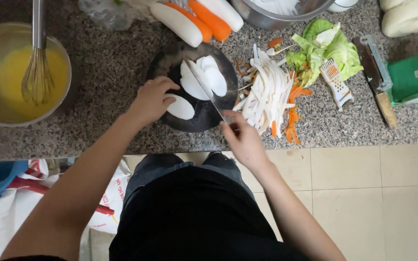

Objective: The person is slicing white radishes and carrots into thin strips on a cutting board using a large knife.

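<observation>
Now slicing | left hand pins white radish slice on round black board | right hand grips knife | best curl fingertips back, cut evenly

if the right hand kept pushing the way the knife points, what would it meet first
Most likely the stacked white radish slices on the dark round board: the right hand aims its knife up-left across them. Depth is unclear.

Head-worn view, straight down, close.
</observation>
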